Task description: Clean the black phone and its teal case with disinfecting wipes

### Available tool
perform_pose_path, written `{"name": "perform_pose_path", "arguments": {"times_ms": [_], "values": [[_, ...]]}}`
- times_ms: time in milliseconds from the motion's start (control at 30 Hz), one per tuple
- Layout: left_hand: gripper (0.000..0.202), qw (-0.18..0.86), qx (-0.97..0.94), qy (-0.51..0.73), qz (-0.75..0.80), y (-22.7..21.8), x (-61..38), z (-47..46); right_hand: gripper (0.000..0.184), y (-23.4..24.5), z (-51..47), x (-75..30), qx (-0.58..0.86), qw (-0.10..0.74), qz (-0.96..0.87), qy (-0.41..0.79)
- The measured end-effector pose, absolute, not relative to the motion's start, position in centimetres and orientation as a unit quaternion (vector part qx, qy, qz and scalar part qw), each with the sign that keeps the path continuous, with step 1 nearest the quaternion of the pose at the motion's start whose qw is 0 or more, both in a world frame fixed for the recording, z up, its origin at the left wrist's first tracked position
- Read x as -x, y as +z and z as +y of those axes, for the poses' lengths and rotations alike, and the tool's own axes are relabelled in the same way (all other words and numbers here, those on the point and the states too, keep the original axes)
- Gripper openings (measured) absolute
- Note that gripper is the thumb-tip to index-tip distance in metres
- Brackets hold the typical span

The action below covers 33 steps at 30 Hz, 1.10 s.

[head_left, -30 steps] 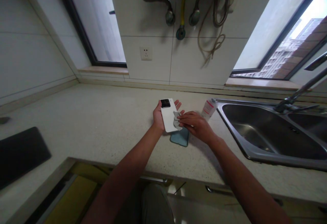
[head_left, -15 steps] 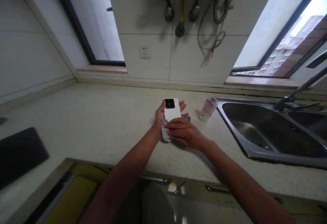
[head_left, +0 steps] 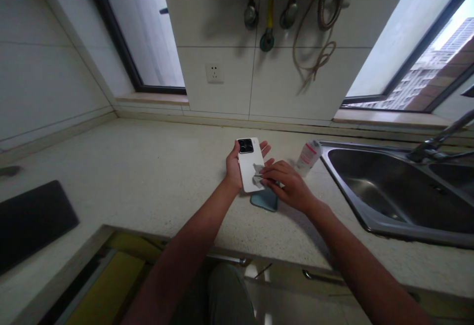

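Left hand (head_left: 233, 171): gripping white phone (head_left: 249, 173) above counter (head_left: 177, 167), thumb along one edge, fingers emerging beyond the other; camera block uppermost, back facing up. Right hand (head_left: 289, 182): pinching crumpled grey wipe (head_left: 256, 179) against lower part of phone's back. Blue-grey rectangular piece (head_left: 264, 200): flat on counter, partly hidden below phone. Clear container (head_left: 309, 156) with red print: between right hand and steel sink (head_left: 370, 179), base hidden.
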<state>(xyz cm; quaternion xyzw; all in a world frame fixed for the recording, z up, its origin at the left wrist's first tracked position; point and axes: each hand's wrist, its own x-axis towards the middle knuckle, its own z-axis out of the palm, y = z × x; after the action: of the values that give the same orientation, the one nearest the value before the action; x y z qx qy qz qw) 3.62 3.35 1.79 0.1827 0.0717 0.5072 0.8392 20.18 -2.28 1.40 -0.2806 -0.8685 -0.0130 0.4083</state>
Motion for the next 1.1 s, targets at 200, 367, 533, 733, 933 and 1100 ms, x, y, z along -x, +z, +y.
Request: {"name": "perform_pose_path", "arguments": {"times_ms": [200,367,533,733,933,1100], "values": [[0.062,0.85,-0.201,0.483,0.064,1.3,-3.7,3.7,0.014,0.7,-2.2,-19.5,0.342,0.451,-0.822,-0.056],[0.071,0.883,-0.198,0.418,0.078,1.8,-3.9,3.1,0.018,0.4,-2.1,-19.5,0.388,0.458,-0.792,-0.112],[0.074,0.903,-0.201,0.37,0.082,1.7,-4.1,2.8,0.031,0.1,-1.7,-19.9,0.434,0.431,-0.777,-0.151],[0.072,0.907,-0.216,0.346,0.108,1.1,-4.5,2.7,0.056,-0.8,-1.4,-19.8,0.478,0.383,-0.778,-0.135],[0.07,0.911,-0.222,0.334,0.096,0.8,-4.8,2.8,0.064,-0.8,-1.4,-19.9,0.47,0.367,-0.794,-0.115],[0.069,0.912,-0.22,0.33,0.103,0.6,-5.1,2.8,0.065,-0.6,-1.7,-19.5,0.464,0.352,-0.805,-0.118]]}}
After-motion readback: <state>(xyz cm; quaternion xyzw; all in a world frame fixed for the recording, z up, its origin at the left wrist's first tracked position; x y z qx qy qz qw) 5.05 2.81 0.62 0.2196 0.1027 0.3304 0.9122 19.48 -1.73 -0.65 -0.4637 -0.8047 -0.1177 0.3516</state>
